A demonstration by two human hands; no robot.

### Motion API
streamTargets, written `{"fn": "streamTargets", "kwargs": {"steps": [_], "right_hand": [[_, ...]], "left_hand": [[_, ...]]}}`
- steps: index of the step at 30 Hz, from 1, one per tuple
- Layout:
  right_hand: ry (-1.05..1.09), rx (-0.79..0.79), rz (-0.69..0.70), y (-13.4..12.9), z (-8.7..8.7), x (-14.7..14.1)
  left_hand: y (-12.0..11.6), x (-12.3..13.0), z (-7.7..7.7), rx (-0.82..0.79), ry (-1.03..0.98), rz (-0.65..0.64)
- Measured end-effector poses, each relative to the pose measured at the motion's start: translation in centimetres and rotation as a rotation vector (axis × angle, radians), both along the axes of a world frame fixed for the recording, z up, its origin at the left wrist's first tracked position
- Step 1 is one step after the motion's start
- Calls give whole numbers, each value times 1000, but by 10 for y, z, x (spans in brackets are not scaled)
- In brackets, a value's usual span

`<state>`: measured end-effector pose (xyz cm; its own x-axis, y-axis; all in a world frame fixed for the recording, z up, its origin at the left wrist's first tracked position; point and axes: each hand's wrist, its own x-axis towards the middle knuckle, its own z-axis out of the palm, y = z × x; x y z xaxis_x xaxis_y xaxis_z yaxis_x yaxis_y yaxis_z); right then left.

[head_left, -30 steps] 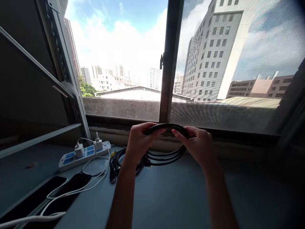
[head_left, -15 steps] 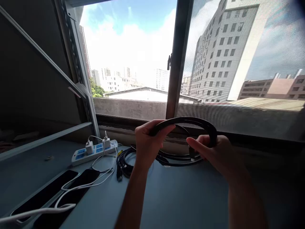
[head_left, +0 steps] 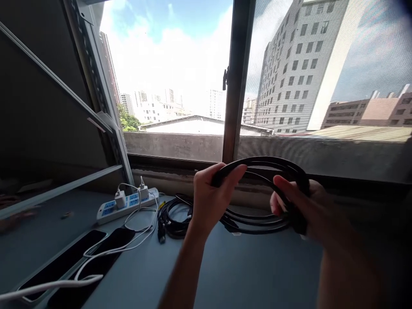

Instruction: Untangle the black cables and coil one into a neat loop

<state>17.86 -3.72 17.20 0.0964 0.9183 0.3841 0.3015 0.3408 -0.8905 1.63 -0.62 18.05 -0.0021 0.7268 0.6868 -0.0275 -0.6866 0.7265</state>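
Note:
A coiled black cable (head_left: 267,162) hangs in a loop between my two hands, above the blue-grey tabletop. My left hand (head_left: 214,195) is closed round the left side of the coil, its thumb along the top. On the right side, my right hand (head_left: 302,204) grips the coil, and a dark connector end hangs at the palm. Some strands of the loop run low between the hands. To the left of my left hand lies a second coil of black cable (head_left: 175,219) with a plug at its near end, partly hidden by my wrist.
A white power strip (head_left: 106,214) with chargers plugged in stands at the back left. White cords (head_left: 119,250) cross two dark flat phone-like devices (head_left: 64,259). A metal shelf frame (head_left: 96,77) rises at left. The window's sill (head_left: 170,165) borders the table's back.
Both hands and the coil have moved right. My right hand has turned, and its thumb now presses a strand and the connector end against the coil.

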Motion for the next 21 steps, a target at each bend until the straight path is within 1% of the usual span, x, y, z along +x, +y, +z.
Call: {"fn": "streamTargets", "kwargs": {"steps": [2, 4, 7, 9, 11, 13, 15, 18, 21], "right_hand": [[-61, 8, 13, 2, 1, -3], [-133, 60, -13, 6, 1, -7], [-251, 181, -152, 15, -1, -13], [-280, 280, -250, 21, -3, -16], [-283, 387, -293, 26, -6, -19], [-305, 490, -294, 29, -7, -20], [-347, 570, -296, 33, -8, -20], [-362, 667, -333, 37, -11, -17], [-356, 707, -355, 41, -13, -13]], "left_hand": [[9, -3, -3, -48, -28, -11], [19, -7, -5, -159, -102, -35], [28, -15, -5, -347, -182, -134], [27, -19, -2, -417, -188, -224], [23, -21, 1, -432, -189, -269], [18, -22, 3, -430, -195, -284], [15, -21, 5, -425, -185, -329], [15, -22, 5, -424, -158, -440], [16, -28, 5, -472, -139, -566]]}}
